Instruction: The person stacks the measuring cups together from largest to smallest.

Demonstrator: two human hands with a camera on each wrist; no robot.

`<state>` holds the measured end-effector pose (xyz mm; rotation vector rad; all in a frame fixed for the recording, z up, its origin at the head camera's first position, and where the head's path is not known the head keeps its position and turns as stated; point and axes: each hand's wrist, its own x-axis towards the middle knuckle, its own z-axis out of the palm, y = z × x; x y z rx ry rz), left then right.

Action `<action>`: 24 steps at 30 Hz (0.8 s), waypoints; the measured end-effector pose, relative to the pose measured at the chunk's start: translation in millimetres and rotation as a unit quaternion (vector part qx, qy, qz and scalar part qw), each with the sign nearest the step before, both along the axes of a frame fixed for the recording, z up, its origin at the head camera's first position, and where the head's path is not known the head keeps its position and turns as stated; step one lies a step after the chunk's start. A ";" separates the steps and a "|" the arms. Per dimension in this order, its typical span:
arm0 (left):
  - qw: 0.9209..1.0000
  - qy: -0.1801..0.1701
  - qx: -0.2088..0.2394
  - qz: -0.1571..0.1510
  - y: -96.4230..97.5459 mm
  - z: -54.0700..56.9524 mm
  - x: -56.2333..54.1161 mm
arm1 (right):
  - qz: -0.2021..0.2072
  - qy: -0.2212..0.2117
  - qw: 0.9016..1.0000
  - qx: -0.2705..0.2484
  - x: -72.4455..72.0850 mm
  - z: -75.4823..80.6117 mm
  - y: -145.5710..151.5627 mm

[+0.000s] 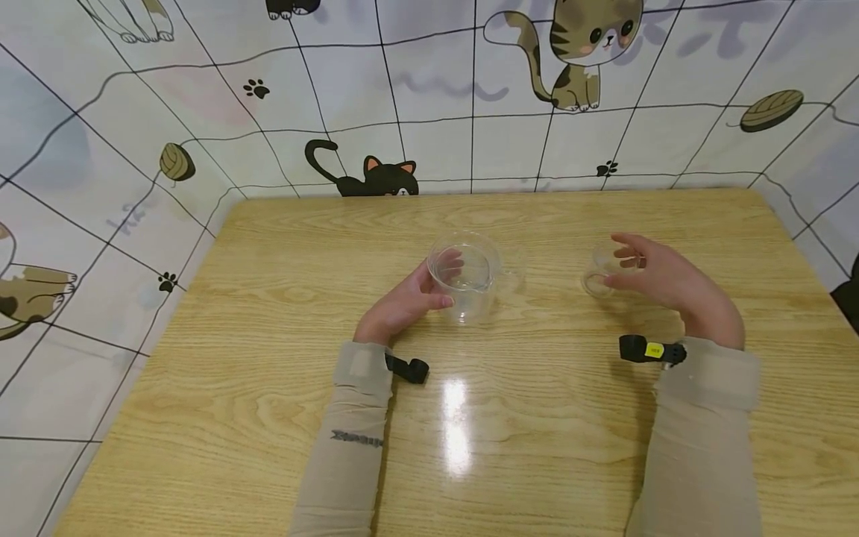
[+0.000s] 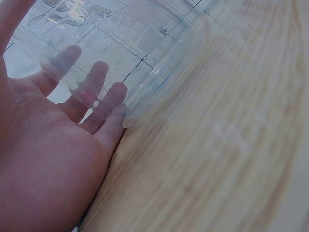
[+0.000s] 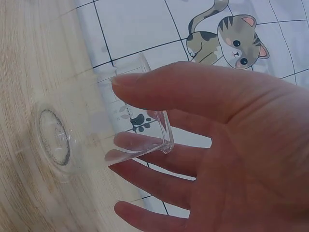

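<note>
A clear measuring cup [image 1: 473,302] with a wide round rim stands on the table, its handle to the right. My left hand [image 1: 409,294] holds it from the left, thumb in front and fingers round the far side. In the left wrist view the left hand's fingers [image 2: 99,79] show against the clear wall, which bears faint printed marks. To the right, my right hand [image 1: 661,276] holds a small clear glass [image 1: 597,283], thumb on the near side and fingers behind. Its round base [image 3: 54,137] shows in the right wrist view, where some fingertips appear through the wall.
A wooden table [image 1: 255,358] lies under both hands. Behind it and along its sides hangs a white grid-patterned sheet [image 1: 436,89] with cartoon cats. Black wrist cameras are strapped over both sleeves. Light glares on the tabletop between the forearms.
</note>
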<state>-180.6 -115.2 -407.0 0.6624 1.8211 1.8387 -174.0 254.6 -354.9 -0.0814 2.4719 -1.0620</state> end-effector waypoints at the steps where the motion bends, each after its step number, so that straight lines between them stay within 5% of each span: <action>1: 1.000 0.000 0.001 0.001 0.2 -0.1 -0.3 | 0.000 -0.002 1.000 0.000 -0.1 -0.3 0.0; 24: 1.000 -0.002 0.007 0.002 0.8 1.2 -1.1 | -0.003 -0.013 1.000 0.016 0.0 3.3 -0.3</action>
